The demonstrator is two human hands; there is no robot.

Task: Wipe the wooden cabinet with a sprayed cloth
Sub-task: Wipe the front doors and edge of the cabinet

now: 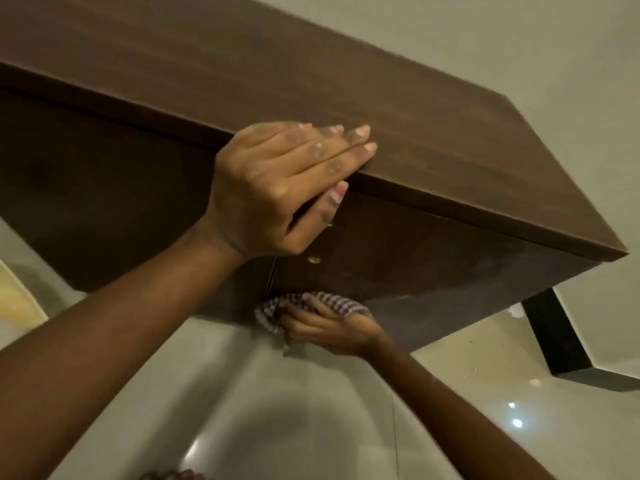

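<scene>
A dark brown wooden cabinet (433, 140) fills the upper part of the head view, seen from above. My left hand (277, 188) rests on its top front edge, fingers flat on the top and thumb against the front panel. Low on the cabinet's front, near the floor, my right hand (329, 327) presses a checked cloth (277, 308) against the bottom edge by the gap between the two doors. The lower part of the cloth is hidden under my fingers.
A glossy pale tiled floor (294, 427) lies below the cabinet and reflects lights at the right. A dark skirting strip (554, 337) runs along the wall at the right. Something yellow (14, 299) shows at the left edge. Small round fittings (314, 260) sit on the front panel.
</scene>
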